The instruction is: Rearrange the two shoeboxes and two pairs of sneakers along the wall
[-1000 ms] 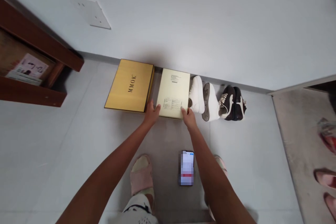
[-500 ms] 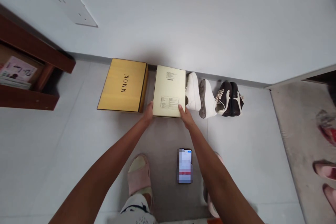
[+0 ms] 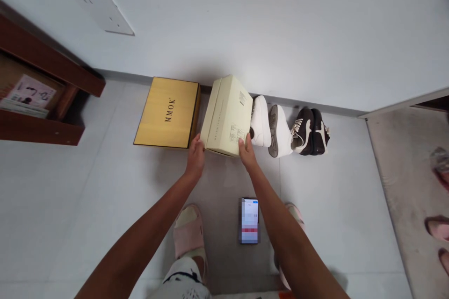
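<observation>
A cream shoe box [image 3: 226, 114] stands tilted on the floor by the wall, its left side raised towards me. My left hand [image 3: 195, 158] grips its near left corner. My right hand [image 3: 246, 152] holds its near right corner, thumb on the label side. To the left of it a gold box marked MMOK [image 3: 167, 112] lies flat. To the right, a pair of white shoes [image 3: 269, 124] touches the cream box, with a pair of dark shoes [image 3: 311, 131] beyond.
A phone [image 3: 249, 220] lies on the floor between my feet in pink slippers [image 3: 188, 236]. A dark wooden shelf [image 3: 42, 98] with a booklet juts in at the left. A grey mat [image 3: 409, 182] with red footwear lies at the right.
The cream box lay flat on the floor before; now both hands have tipped it up so that a side face shows. The other things have not moved.
</observation>
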`<state>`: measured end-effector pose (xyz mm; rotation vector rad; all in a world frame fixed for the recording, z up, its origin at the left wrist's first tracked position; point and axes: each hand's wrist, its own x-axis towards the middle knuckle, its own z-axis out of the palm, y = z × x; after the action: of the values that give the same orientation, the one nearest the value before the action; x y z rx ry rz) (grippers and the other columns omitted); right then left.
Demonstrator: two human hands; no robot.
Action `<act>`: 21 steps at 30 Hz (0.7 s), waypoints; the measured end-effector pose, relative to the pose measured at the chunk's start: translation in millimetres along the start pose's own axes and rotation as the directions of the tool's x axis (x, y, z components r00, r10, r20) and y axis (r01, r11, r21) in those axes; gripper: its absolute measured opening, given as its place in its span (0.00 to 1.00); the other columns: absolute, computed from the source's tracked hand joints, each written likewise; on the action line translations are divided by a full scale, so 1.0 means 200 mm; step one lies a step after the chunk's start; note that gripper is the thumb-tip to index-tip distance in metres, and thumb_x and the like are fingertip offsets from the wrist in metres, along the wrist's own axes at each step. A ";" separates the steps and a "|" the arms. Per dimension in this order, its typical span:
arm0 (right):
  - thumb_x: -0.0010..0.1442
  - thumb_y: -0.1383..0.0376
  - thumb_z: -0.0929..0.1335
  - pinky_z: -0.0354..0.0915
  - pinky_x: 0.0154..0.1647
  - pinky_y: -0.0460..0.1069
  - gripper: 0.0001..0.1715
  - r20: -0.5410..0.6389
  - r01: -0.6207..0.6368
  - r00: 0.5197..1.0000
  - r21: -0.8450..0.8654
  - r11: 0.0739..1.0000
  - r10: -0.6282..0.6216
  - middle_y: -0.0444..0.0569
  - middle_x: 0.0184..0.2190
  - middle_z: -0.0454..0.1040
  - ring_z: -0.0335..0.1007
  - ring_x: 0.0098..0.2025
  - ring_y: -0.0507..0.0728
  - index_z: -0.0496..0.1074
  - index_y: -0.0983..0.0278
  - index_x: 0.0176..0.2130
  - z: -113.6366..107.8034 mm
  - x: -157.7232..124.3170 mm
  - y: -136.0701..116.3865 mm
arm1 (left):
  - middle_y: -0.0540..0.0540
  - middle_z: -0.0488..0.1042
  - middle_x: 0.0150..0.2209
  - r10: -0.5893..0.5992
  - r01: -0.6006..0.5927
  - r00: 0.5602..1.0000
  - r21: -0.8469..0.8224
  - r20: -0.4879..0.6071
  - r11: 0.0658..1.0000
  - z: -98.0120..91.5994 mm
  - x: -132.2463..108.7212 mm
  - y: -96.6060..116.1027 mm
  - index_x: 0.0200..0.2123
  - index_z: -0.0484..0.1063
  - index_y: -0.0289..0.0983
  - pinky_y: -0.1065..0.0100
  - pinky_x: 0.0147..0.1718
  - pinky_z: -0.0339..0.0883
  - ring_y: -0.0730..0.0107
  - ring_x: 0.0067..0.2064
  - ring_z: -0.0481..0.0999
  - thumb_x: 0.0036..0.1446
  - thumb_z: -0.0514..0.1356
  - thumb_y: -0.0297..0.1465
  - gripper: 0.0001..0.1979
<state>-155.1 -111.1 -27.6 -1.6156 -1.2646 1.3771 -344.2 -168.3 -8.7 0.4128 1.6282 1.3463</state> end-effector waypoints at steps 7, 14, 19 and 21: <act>0.62 0.31 0.60 0.41 0.78 0.61 0.57 0.075 -0.068 0.995 0.048 0.997 0.064 0.53 0.76 0.50 0.43 0.78 0.62 0.54 0.64 0.74 0.05 -0.04 -0.10 | 0.43 0.73 0.64 0.167 -0.168 0.986 0.043 0.025 0.985 0.03 -0.10 0.04 0.60 0.74 0.42 0.57 0.67 0.60 0.58 0.67 0.69 0.67 0.56 0.39 0.21; 0.61 0.31 0.64 0.44 0.78 0.58 0.56 0.218 0.004 0.975 0.148 0.989 -0.037 0.42 0.75 0.53 0.46 0.77 0.61 0.51 0.54 0.75 0.06 -0.11 -0.25 | 0.39 0.72 0.65 0.280 -0.293 0.954 0.149 0.104 0.944 0.03 -0.17 0.04 0.62 0.73 0.39 0.55 0.68 0.58 0.56 0.67 0.69 0.67 0.56 0.46 0.26; 0.63 0.32 0.62 0.44 0.78 0.58 0.54 0.190 0.055 0.978 0.171 0.984 -0.087 0.41 0.75 0.52 0.46 0.77 0.60 0.49 0.53 0.76 0.04 -0.10 -0.23 | 0.38 0.73 0.63 0.114 -0.114 0.981 -0.006 0.156 0.993 0.04 -0.08 -0.06 0.62 0.73 0.38 0.54 0.64 0.63 0.56 0.65 0.71 0.67 0.53 0.48 0.29; 0.64 0.32 0.61 0.42 0.79 0.58 0.55 0.160 0.068 0.983 0.156 0.986 -0.093 0.42 0.76 0.50 0.44 0.78 0.59 0.47 0.54 0.76 0.02 -0.09 -0.20 | 0.38 0.74 0.62 0.022 -0.027 0.990 0.028 0.139 0.999 0.04 -0.03 -0.13 0.60 0.74 0.38 0.54 0.63 0.63 0.56 0.64 0.71 0.66 0.54 0.45 0.26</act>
<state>-168.1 -116.1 14.7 -1.3573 -1.2740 1.5434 -327.7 -176.4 -28.3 0.5345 1.5339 1.2836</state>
